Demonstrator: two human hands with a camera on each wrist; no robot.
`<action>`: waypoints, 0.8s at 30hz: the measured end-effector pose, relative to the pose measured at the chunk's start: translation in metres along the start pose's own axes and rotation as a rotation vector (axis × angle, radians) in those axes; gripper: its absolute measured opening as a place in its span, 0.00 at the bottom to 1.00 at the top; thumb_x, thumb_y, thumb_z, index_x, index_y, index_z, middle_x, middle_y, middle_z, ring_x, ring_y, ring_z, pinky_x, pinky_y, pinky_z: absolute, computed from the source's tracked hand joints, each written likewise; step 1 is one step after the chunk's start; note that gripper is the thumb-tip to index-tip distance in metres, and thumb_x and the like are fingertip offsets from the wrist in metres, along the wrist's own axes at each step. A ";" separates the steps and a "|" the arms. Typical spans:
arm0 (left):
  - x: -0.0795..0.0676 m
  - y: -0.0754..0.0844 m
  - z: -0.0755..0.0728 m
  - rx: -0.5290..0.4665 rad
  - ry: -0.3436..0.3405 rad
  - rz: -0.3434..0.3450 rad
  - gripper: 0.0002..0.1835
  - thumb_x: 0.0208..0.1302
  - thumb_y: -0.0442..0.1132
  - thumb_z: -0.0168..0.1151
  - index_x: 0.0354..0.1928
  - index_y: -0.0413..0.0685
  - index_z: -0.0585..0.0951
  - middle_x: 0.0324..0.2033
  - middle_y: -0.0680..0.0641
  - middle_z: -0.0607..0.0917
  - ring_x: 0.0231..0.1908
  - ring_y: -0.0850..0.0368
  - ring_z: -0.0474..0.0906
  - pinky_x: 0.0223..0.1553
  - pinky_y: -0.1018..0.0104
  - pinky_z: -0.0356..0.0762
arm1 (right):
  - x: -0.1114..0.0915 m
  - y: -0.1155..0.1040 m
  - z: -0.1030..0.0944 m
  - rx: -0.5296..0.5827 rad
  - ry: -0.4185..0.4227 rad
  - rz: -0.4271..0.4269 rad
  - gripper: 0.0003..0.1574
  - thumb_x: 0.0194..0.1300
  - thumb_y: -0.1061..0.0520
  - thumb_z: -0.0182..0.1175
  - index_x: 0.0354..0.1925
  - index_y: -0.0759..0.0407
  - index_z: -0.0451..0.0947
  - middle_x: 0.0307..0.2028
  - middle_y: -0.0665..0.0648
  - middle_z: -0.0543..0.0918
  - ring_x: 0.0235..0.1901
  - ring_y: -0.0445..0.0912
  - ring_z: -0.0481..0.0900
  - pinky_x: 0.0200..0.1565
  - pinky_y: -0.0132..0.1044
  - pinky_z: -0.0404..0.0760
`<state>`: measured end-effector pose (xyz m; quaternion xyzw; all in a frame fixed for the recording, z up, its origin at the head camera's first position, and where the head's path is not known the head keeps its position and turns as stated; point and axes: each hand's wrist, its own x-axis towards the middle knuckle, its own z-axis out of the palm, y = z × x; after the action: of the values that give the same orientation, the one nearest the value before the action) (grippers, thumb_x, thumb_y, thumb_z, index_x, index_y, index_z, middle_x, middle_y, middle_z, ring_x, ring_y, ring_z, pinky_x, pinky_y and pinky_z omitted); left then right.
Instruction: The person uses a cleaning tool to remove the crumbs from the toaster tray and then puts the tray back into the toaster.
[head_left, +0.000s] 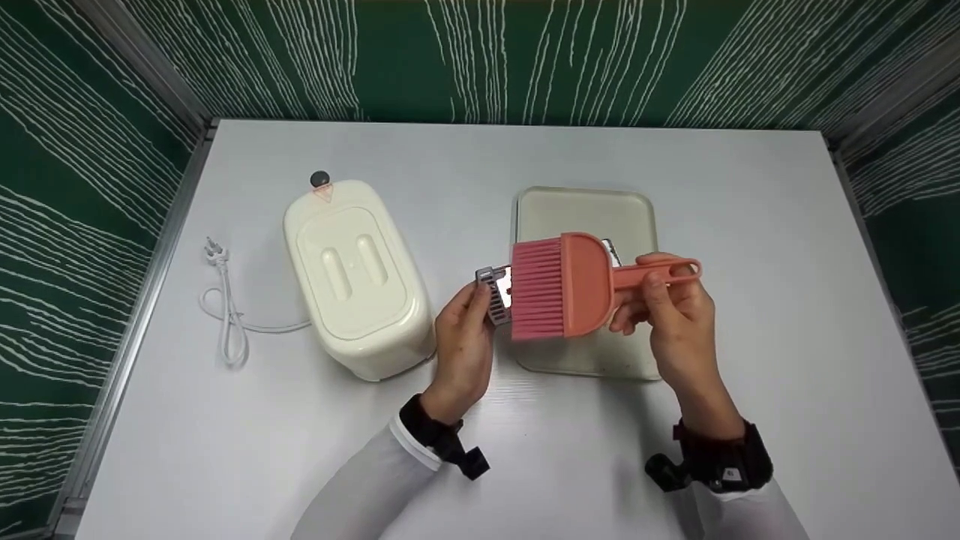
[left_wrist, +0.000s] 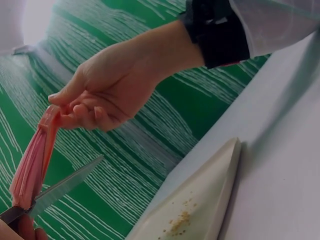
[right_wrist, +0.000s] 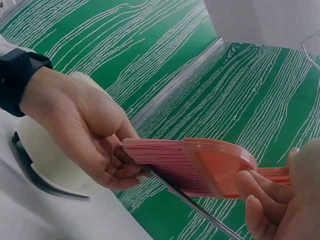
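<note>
A coral-pink hand brush lies across the middle of the head view, its bristles pointing left. My right hand grips its handle between thumb and fingers. My left hand holds a flat metal crumb tray by its grey slotted end. The bristles lie over the crumb tray and hide most of it. In the right wrist view the crumb tray shows edge-on, with the brush bristles against it. Below is a pale rectangular tray, with tan crumbs on it in the left wrist view.
On the left stands a cream toaster, its lid on and a dark knob at the far end. Its bundled cord and plug lie beside it on the white table. Green walls with white streaks enclose the table.
</note>
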<state>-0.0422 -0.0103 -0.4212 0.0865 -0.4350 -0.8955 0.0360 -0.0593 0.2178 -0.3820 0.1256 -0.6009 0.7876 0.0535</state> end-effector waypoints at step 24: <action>0.001 0.001 0.002 0.016 0.055 -0.025 0.19 0.82 0.31 0.47 0.64 0.20 0.72 0.56 0.35 0.81 0.56 0.52 0.78 0.56 0.63 0.77 | 0.008 -0.017 -0.029 -0.097 0.112 -0.099 0.14 0.81 0.64 0.52 0.58 0.73 0.72 0.29 0.67 0.87 0.18 0.48 0.83 0.21 0.30 0.78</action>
<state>-0.0436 -0.0095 -0.4195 0.1167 -0.4399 -0.8897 0.0359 -0.0670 0.2498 -0.3709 0.1081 -0.6275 0.7597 0.1321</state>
